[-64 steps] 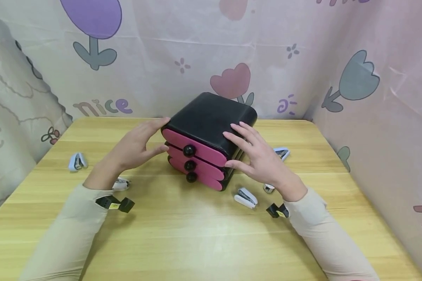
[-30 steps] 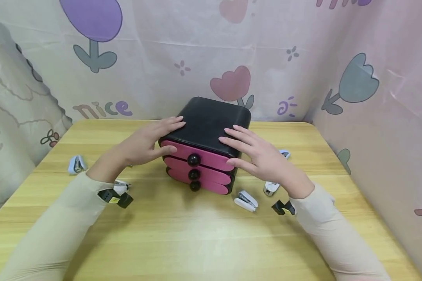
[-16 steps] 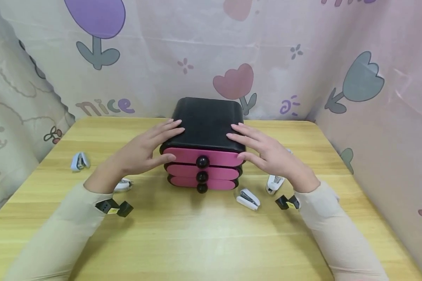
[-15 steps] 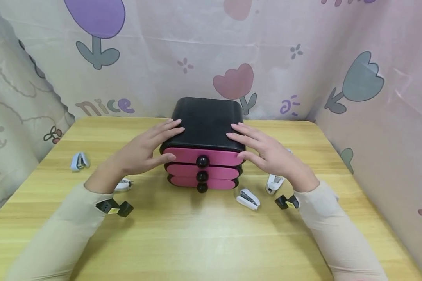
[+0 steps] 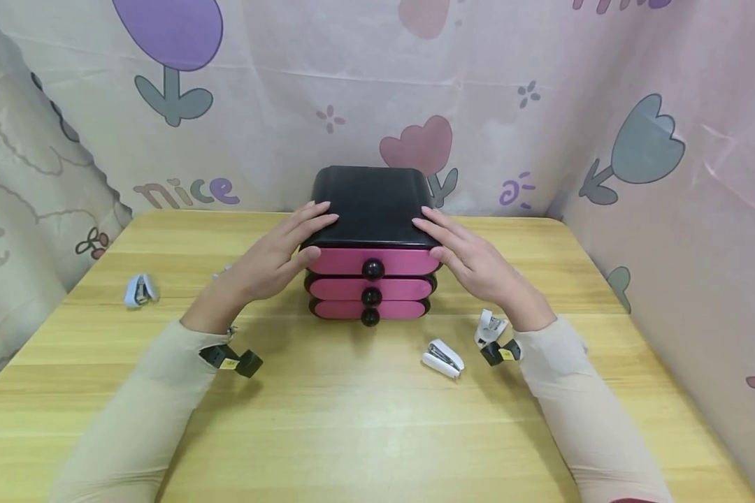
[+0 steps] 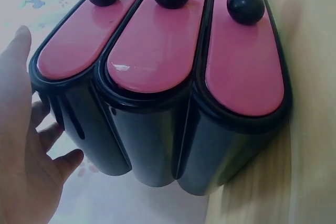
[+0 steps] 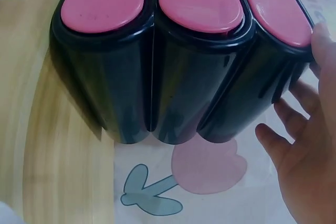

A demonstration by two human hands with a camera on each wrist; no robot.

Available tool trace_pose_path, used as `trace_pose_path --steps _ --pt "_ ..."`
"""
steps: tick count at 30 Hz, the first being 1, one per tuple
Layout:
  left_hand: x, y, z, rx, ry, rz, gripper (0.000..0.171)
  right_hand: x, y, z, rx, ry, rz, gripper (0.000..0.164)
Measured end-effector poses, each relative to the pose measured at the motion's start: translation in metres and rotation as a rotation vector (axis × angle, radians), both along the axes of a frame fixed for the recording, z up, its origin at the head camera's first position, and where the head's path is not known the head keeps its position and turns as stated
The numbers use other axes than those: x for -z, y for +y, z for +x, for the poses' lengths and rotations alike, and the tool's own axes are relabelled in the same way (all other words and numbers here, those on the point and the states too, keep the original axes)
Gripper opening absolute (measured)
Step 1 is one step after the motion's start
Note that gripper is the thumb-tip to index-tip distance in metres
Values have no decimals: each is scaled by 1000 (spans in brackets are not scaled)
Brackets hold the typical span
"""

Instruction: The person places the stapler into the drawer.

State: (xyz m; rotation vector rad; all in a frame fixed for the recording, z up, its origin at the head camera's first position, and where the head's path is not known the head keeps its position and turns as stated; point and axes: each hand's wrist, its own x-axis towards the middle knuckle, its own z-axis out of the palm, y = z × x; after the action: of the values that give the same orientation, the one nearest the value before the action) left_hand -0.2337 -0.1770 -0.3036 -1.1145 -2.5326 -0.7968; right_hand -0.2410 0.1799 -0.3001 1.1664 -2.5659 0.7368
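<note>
A black mini drawer unit (image 5: pixel 372 202) with three stacked pink-fronted drawers stands at the middle of the table, its round black knobs (image 5: pixel 373 269) facing me. My left hand (image 5: pixel 267 262) lies at its upper left corner, fingers stretched over the top edge and thumb against the top drawer's front. Mirroring it, my right hand (image 5: pixel 478 262) rests on the upper right corner, thumb at the end of the same drawer front. Both wrist views show the smooth black sides of the unit (image 6: pixel 157 135) and fingers along its top edge. All three drawers look closed.
A white mini stapler (image 5: pixel 443 359) lies in front of the unit to the right, and another white stapler (image 5: pixel 491 327) sits by my right wrist. A light blue stapler (image 5: pixel 141 290) is at the left. My left forearm partly hides more small items. A printed curtain (image 5: pixel 277 105) hangs behind the table.
The drawer unit has turned from an angled stance to face straight on and has slid back a little. Both hands moved with it, the left coming up onto the top edge.
</note>
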Motion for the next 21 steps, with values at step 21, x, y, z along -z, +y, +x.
trace_pose_path --steps 21 --pt "-14 0 -37 -36 -119 -23 65 -2 -15 5 245 -44 -9 54"
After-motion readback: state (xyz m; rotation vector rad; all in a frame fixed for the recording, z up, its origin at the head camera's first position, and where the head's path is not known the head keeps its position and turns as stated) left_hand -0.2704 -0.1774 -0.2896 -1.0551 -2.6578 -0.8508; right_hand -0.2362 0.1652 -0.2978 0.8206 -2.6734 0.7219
